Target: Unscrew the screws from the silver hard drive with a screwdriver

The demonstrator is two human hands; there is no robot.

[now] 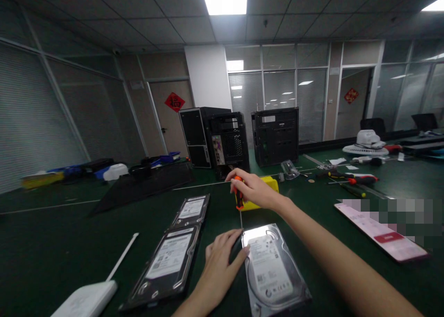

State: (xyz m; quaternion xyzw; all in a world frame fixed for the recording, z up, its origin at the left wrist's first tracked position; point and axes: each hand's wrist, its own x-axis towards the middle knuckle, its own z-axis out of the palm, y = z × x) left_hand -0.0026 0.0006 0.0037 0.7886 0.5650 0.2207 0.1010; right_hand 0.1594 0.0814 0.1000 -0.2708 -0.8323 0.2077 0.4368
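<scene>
My right hand (pixel 255 187) is closed round the orange-and-black handle of a screwdriver (pixel 238 194), held upright. Its shaft points down to the far left corner of a silver hard drive (pixel 272 271) lying label up on the table. Beside that corner, my left hand (pixel 222 257) holds the drive's left edge, thumb on the rim and fingers near the screwdriver's tip. Whether the tip sits in a screw is too small to see. To the left lie two more hard drives, a near one (pixel 169 259) and a farther one (pixel 192 208).
Behind my right hand is a yellow object (pixel 270 184). Computer cases (pixel 275 137) stand at the back. A pink-screened phone (pixel 381 234) lies right, with hand tools (pixel 362 179) beyond it. A white device with an antenna (pixel 88 298) is at front left, on the green table (pixel 69 243).
</scene>
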